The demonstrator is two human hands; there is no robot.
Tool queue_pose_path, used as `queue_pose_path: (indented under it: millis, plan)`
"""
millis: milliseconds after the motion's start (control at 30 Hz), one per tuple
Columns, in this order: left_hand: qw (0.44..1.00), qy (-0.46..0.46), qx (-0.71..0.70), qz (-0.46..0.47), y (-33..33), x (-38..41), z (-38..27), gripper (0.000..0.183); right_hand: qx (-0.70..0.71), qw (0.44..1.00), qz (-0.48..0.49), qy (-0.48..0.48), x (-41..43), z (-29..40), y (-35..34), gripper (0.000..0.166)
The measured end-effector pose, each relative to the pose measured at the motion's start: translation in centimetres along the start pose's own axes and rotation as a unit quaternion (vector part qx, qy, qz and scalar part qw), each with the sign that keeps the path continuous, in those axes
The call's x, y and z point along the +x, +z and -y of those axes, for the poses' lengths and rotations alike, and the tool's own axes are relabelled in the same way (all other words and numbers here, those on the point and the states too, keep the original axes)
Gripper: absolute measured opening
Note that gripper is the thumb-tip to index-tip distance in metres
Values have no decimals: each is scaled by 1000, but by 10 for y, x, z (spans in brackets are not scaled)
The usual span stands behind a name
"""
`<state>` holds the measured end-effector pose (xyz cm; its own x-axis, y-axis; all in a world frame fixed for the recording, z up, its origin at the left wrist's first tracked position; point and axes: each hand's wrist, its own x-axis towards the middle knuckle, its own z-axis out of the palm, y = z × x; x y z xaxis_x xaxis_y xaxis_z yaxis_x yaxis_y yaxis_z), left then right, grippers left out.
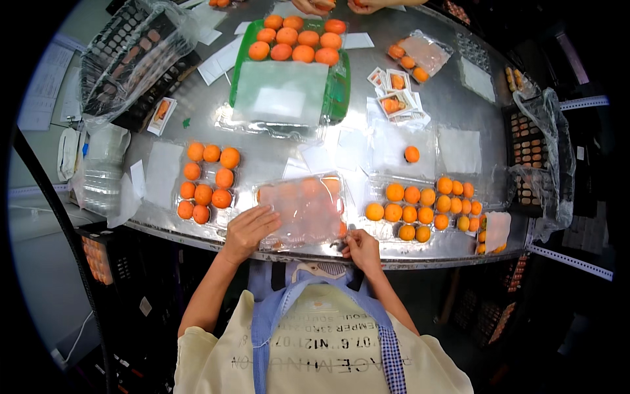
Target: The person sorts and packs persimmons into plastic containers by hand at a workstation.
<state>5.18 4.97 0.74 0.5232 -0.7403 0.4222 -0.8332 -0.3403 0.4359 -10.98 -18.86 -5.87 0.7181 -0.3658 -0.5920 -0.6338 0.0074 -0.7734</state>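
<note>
A closed clear plastic clamshell [301, 209] lies at the table's front edge, with a translucent white sheet over the round orange fruits inside; they look like persimmons. My left hand [250, 231] lies across its left edge, fingers close together on the lid. At the lower right corner, my right hand [363, 247] has its fingers bent around the rim. Left of the pack, an open tray holds several orange fruits [203, 194]. To the right, open clear trays carry smaller orange fruits [410, 213], beside a small sheet-covered pack [497, 231].
Behind the pack, a green crate [339, 98] supports a tray of larger fruits [287, 36]. Picture cards [396, 103] lie right of it, near a single fruit [412, 154]. Black crates [138, 59] [526, 152] flank the table. Another person's hands [311, 7] show at the far edge.
</note>
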Motion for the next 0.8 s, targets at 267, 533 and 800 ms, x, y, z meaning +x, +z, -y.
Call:
queue_pose_path:
  millis: [267, 533, 800]
  plan:
    - [999, 10, 20, 25, -1, -7, 1, 24, -118, 988, -44, -84, -4, 14, 2, 19]
    - [1000, -10, 3, 14, 0, -8, 3, 24, 10, 999, 16, -31, 10, 10, -9, 21]
    - [1000, -23, -16, 0, 2, -8, 6, 23, 4, 1000, 3, -23, 15, 8, -5, 13]
